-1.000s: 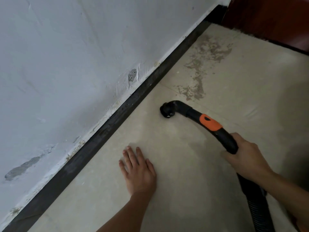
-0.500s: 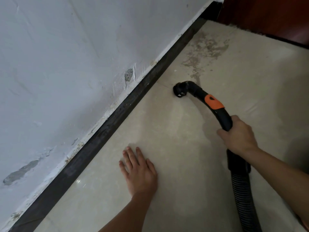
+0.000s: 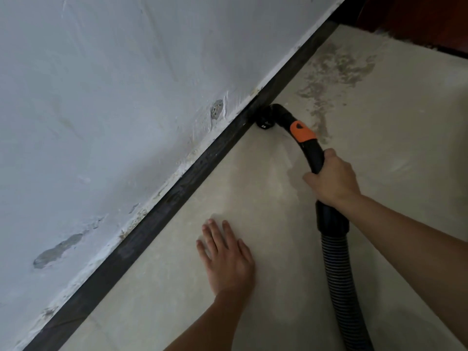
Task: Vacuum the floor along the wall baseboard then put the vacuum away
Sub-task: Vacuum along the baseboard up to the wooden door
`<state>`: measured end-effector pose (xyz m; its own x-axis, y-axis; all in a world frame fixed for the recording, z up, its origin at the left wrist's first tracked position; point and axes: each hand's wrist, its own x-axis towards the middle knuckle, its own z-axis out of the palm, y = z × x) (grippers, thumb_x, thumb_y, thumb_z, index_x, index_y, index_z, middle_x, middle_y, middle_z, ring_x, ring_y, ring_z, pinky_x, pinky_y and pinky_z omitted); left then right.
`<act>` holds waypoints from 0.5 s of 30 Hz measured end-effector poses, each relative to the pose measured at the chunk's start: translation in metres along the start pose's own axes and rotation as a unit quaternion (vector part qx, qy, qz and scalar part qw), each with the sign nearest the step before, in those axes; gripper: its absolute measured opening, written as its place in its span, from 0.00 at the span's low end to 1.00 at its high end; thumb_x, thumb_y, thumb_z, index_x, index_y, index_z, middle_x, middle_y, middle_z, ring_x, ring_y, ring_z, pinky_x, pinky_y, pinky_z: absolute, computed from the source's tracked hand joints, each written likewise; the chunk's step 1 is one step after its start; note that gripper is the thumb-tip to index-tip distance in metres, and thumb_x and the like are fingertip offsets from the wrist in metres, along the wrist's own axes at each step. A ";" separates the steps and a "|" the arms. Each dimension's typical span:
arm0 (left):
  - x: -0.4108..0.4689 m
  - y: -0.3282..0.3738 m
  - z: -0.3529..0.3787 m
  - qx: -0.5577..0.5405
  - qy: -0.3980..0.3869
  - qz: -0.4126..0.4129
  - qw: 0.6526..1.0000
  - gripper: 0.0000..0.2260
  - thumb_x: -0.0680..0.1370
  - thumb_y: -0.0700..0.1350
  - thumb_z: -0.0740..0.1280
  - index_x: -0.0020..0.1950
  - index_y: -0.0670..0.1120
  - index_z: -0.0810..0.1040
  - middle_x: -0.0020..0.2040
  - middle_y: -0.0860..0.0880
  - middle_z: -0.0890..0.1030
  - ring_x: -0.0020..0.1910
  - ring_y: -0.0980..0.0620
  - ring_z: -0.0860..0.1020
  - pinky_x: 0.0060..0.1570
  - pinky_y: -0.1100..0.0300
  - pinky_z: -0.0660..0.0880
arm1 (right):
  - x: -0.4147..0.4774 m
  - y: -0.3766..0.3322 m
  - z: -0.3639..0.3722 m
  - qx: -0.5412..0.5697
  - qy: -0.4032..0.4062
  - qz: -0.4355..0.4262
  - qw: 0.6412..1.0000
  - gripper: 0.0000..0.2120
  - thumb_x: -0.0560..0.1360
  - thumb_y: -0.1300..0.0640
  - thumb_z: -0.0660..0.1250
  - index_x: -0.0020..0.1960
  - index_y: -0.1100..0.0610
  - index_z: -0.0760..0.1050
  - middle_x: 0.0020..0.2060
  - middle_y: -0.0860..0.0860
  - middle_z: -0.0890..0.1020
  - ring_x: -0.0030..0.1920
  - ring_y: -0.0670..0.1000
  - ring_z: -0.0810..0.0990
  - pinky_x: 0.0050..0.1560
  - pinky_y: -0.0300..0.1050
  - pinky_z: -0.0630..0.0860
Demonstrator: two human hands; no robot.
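Nozzle [image 3: 264, 120] now at baseboard [image 3: 177, 191]; right hand [image 3: 331, 178] grips wand, left hand [image 3: 228, 257] flat, open

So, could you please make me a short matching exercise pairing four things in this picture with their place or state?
Things:
1. left hand
2. right hand
3. vacuum nozzle
4. dirty patch

States:
A. against the baseboard
B. flat on the floor
C. beyond the nozzle, near the far corner
D. gripping the vacuum handle

Pairs: 1-B, 2-D, 3-A, 4-C
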<state>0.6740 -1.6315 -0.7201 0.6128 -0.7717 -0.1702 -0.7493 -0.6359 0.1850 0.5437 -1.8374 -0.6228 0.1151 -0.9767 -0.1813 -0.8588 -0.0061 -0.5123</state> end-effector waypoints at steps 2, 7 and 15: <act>-0.001 0.000 0.000 0.004 0.000 0.000 1.000 0.30 0.78 0.54 0.41 0.78 0.44 0.56 0.79 0.40 0.50 0.78 0.41 0.48 0.75 0.42 0.44 | -0.018 0.008 -0.002 -0.018 -0.022 -0.025 0.999 0.15 0.72 0.57 0.70 0.50 0.57 0.64 0.33 0.52 0.72 0.29 0.51 0.72 0.26 0.40 0.63; -0.001 0.000 -0.002 -0.004 0.002 -0.001 1.000 0.30 0.78 0.54 0.41 0.78 0.44 0.55 0.79 0.40 0.49 0.78 0.41 0.47 0.75 0.42 0.44 | -0.044 0.053 -0.031 -0.015 -0.044 0.005 0.999 0.12 0.70 0.58 0.71 0.48 0.56 0.69 0.35 0.57 0.78 0.32 0.57 0.77 0.31 0.47 0.74; -0.002 -0.002 -0.002 -0.002 -0.022 -0.004 1.000 0.27 0.82 0.54 0.44 0.80 0.46 0.46 0.79 0.42 0.41 0.78 0.43 0.39 0.75 0.45 0.38 | -0.064 0.029 -0.017 0.000 -0.037 -0.015 0.999 0.15 0.72 0.54 0.70 0.51 0.56 0.67 0.36 0.55 0.76 0.34 0.58 0.77 0.33 0.45 0.73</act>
<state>0.6749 -1.6292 -0.7186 0.6065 -0.7659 -0.2135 -0.7440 -0.6414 0.1871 0.5033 -1.7787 -0.6114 0.1770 -0.9575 -0.2278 -0.8545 -0.0346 -0.5184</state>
